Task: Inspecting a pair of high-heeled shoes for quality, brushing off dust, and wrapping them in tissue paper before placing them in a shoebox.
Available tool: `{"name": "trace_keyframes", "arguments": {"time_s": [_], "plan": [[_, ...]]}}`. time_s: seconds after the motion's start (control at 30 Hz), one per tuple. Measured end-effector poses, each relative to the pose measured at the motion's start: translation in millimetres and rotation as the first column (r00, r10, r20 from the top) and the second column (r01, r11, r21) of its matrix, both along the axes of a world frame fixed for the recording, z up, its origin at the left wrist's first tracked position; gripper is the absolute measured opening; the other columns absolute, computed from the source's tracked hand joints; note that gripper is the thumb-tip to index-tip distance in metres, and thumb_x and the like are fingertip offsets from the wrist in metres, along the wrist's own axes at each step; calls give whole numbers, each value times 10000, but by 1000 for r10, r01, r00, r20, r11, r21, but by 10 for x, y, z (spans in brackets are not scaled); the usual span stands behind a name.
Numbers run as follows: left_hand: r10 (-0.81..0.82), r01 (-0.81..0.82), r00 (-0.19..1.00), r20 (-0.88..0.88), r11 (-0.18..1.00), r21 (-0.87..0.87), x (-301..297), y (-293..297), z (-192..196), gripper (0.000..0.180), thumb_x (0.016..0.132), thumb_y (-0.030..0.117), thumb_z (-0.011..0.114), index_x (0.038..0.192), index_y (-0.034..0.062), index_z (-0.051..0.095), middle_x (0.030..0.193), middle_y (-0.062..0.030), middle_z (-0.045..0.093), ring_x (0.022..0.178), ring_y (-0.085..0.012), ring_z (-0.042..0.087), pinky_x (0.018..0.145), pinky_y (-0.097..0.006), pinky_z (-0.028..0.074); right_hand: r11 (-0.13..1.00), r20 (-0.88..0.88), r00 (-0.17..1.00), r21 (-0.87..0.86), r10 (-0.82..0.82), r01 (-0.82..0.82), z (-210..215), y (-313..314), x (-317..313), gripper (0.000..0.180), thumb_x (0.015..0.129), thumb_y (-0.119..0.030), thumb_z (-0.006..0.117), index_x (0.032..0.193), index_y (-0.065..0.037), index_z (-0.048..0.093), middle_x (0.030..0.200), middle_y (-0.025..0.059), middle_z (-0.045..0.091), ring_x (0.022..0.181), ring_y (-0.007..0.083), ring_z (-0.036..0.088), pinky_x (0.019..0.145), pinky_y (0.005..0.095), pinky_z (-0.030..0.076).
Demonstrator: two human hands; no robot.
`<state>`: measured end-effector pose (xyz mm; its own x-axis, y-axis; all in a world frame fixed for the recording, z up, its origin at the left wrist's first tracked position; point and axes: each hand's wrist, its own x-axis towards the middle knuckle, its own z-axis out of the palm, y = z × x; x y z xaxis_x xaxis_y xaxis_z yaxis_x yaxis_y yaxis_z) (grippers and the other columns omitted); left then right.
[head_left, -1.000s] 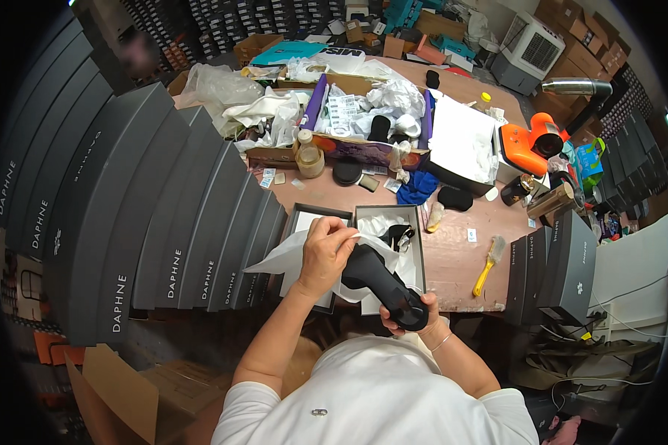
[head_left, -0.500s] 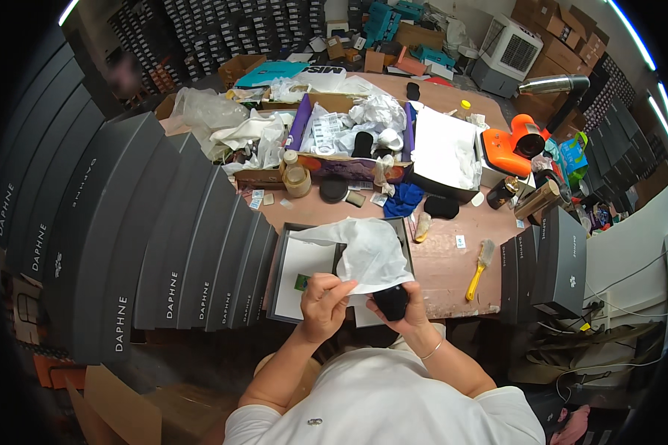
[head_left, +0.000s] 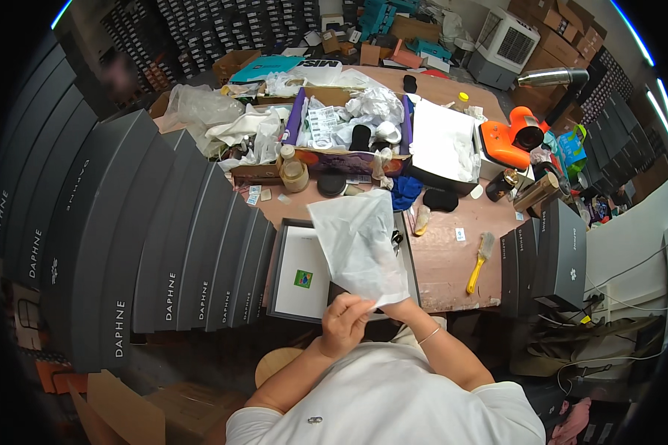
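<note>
A thin white translucent sheet or bag hangs from my hands over an open dark grey box. Pinched at its lower edge is my left hand, fingers closed on it. My right hand reaches up at the sheet's lower right; its fingers are covered by the white material, and I cannot tell whether they are inside or behind it. Beside the sheet, a black shiny item shows partly within the box. A small green packet lies on the box's white inner surface.
Dark grey boxes crowd the left; more boxes stand right. A yellow-handled brush lies on the table. Behind are a glue bottle, a purple carton of crumpled paper, black pads and an orange device.
The white sheet has swung upright and spread over the box. The black object in my right hand is now hidden by it. My left hand has moved slightly right and down, still pinching the edge.
</note>
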<state>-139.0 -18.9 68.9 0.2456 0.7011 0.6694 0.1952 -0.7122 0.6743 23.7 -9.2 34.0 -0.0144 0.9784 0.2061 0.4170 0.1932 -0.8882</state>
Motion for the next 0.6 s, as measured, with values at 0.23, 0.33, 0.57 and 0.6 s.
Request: {"name": "trace_keyframes", "arguments": {"time_s": [0.23, 0.33, 0.57, 0.6], "plan": [[-99, 99, 995, 3, 995, -33, -187, -245, -45, 206, 759, -21, 689, 957, 27, 658, 811, -74, 530, 654, -224, 562, 544, -307, 466, 922, -964, 98, -264, -246, -284, 72, -90, -33, 607, 815, -212, 649, 1350, -53, 413, 1253, 99, 550, 1118, 234, 562, 948, 361, 493], [-61, 64, 998, 32, 995, -80, -159, -310, -18, 220, 747, -37, 683, 956, 27, 660, 811, -75, 534, 657, -222, 564, 545, -310, 467, 952, -204, 955, -175, 216, -252, -147, -125, -29, 484, 904, -185, 558, 1345, -30, 431, 1261, 105, 538, 1143, 212, 532, 1007, 334, 430], [-189, 189, 982, -26, 982, 0, -225, -527, -95, 204, 698, -35, 726, 890, 16, 679, 794, -68, 537, 648, -216, 566, 536, -299, 463, 979, 200, 961, 30, 190, -200, 203, -102, -5, 420, 858, -162, 570, 1252, -25, 526, 1147, 132, 601, 1047, 218, 583, 938, 326, 444], [-202, 203, 979, -30, 979, 6, -243, -536, -99, 206, 694, -33, 729, 889, 15, 682, 794, -67, 538, 648, -215, 567, 533, -300, 463, 940, 428, 878, 154, 214, -304, 185, -92, 48, 405, 864, -160, 562, 1246, -28, 533, 1146, 135, 602, 1047, 211, 583, 927, 316, 451]]}}
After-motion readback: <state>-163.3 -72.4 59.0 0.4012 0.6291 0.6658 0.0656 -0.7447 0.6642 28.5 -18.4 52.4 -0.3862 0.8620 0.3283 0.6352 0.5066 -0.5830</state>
